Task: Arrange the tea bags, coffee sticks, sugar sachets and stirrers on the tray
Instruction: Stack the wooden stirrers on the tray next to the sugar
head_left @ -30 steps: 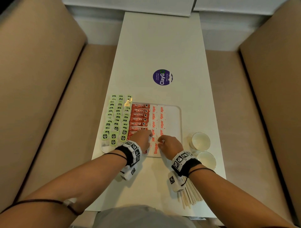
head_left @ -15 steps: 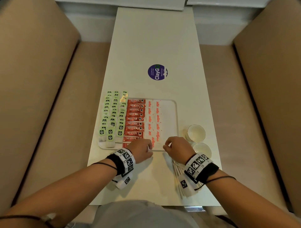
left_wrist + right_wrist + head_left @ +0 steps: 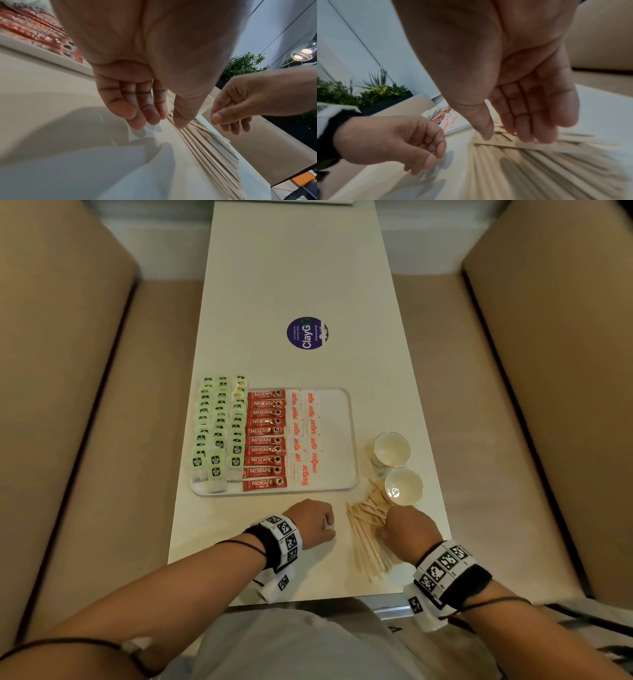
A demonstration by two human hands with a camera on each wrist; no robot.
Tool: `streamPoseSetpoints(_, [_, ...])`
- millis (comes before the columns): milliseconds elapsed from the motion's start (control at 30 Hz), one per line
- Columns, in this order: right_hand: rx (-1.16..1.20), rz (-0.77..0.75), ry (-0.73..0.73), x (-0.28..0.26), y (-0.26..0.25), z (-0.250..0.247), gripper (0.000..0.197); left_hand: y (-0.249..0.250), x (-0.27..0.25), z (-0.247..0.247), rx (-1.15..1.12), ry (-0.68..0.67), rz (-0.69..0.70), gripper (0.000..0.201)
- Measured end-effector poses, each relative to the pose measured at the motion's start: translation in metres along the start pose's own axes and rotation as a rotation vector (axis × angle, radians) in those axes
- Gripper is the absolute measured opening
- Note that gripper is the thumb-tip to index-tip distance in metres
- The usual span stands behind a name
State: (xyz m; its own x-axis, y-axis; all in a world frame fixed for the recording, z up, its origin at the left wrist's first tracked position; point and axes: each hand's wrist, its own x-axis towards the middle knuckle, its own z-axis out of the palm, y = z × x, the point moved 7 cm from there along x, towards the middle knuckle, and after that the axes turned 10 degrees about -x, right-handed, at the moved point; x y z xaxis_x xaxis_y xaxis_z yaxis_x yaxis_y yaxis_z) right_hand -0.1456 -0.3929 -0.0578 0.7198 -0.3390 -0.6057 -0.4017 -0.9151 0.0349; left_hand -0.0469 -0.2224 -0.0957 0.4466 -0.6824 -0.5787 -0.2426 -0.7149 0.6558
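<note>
- Your right hand (image 3: 406, 529) hovers over the loose pile of flat wooden stirrers (image 3: 368, 537) on the white table (image 3: 301, 268), fingers relaxed, gripping nothing.
- Your left hand (image 3: 313, 523), loosely curled and empty, sits beside the pile, near the white rectangular tray (image 3: 346, 440).

Right hand (image 3: 406, 529) seemingly over stirrers (image 3: 366, 537)

Long white table (image 3: 294, 268) in front of me. Just past my hands sits the tray (image 3: 342, 440); under my right hand there's a loose pile of wooden stirrers (image 3: 366, 529), two little white cups (image 3: 390, 448) just beyond that, and a round purple sticker (image 3: 307, 333) further up the middle.
</note>
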Motion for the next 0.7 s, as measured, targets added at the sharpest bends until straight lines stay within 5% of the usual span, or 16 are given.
streamPoseSetpoints(133, [-0.049,0.080,-0.055,-0.007,0.023,0.008,0.029,0.005,0.003,0.012,0.019,-0.009,-0.009,0.021])
streamPoseSetpoints(333, [-0.041,0.168,-0.035,-0.002,0.033,0.023,0.070,0.008,0.004,0.025,0.038,-0.030,-0.035,0.022])
streamPoseSetpoints(700, [0.104,0.029,-0.020,0.002,-0.002,0.034,0.057,0.005,0.000,0.028,0.007,0.002,-0.051,0.029])
